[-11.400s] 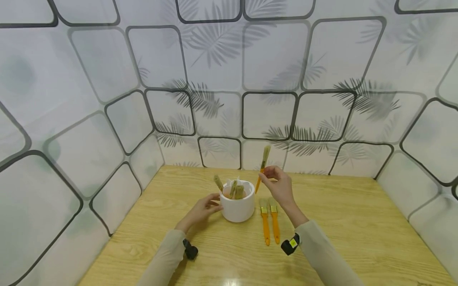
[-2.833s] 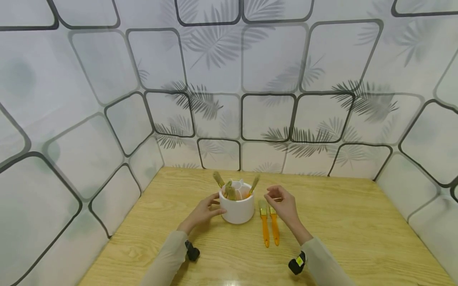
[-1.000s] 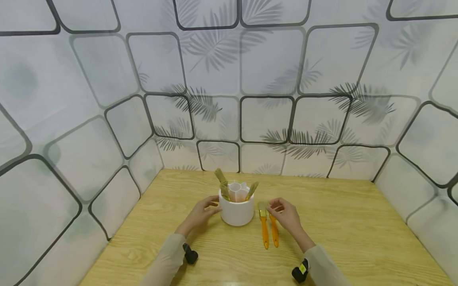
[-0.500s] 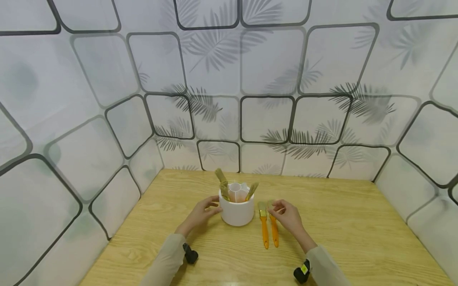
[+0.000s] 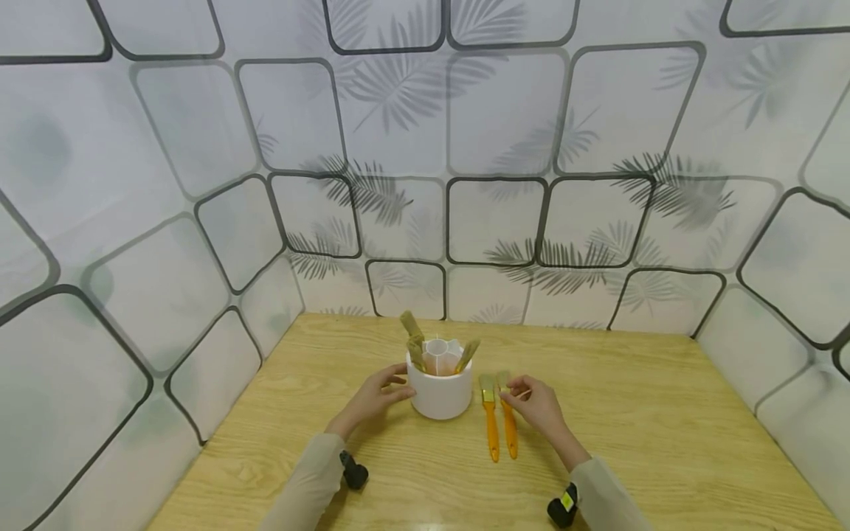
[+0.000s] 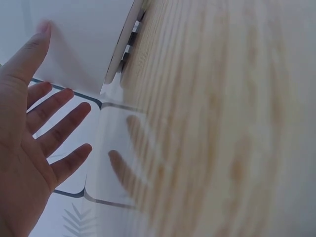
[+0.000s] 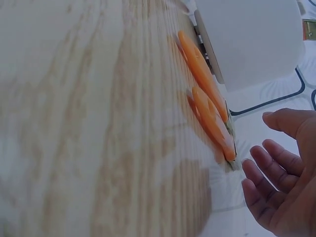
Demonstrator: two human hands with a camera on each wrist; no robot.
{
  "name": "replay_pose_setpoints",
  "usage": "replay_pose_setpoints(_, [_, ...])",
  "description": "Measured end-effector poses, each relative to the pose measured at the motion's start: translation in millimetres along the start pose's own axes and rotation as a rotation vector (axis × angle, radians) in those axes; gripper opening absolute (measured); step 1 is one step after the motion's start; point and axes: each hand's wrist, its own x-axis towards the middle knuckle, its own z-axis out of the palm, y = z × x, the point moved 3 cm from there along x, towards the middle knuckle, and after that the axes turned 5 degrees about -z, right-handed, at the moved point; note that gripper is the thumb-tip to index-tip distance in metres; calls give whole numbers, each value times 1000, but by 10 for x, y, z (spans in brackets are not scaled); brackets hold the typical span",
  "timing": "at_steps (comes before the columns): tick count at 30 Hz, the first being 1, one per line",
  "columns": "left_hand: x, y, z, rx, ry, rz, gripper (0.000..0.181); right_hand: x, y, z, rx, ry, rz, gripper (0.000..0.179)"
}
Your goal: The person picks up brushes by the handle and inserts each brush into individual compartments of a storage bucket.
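A white round holder (image 5: pixel 441 397) with inner dividers stands on the table, several bristle-up paintbrushes in it. Two are bunched at its left side, and one paintbrush (image 5: pixel 468 355) leans out at the right. My left hand (image 5: pixel 372 399) is at the holder's left side; in the left wrist view its thumb lies against the white wall, fingers extended. Two orange-handled paintbrushes, a left one (image 5: pixel 491 428) and a right one (image 5: pixel 510 428), lie side by side right of the holder. My right hand (image 5: pixel 538 407) hovers beside the right one's bristle end, fingers loosely bent, nothing held.
The wood-grain table (image 5: pixel 637 428) extends to both sides and toward me. Patterned white curtains (image 5: pixel 498 221) enclose it at the back and sides. A black wrist camera (image 5: pixel 354 472) sits on the left sleeve, another camera (image 5: pixel 563 507) on the right.
Earlier my right hand held up a paintbrush; a paintbrush later leaned at the holder's right. The front paintbrushes have since shifted left with the holder. My right hand lowered, then drew slightly right.
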Motion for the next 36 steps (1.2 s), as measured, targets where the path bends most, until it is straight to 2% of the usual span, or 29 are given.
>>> replay_pose_setpoints(4, [-11, 58, 15, 13, 15, -2, 57, 12, 26, -6, -8, 0, 3, 22])
replay_pose_setpoints(12, [-118, 410, -33, 2, -30, 5, 59, -1, 54, -7, -17, -24, 11, 23])
replay_pose_setpoints(16, [-134, 458, -45, 20, -44, -5, 60, -16, 60, -8, -26, -36, 25, 23])
replay_pose_setpoints(24, [-125, 444, -37, 24, -56, -15, 62, -39, 53, -23, -22, -58, 56, 26])
replay_pose_setpoints(31, [7, 104, 53, 53, -10, -21, 64, -29, 83, -16, -52, -70, 61, 24])
replay_pose_setpoints(36, [21, 45, 45, 66, -15, -17, 67, -26, 112, 2, -91, -88, 66, 29])
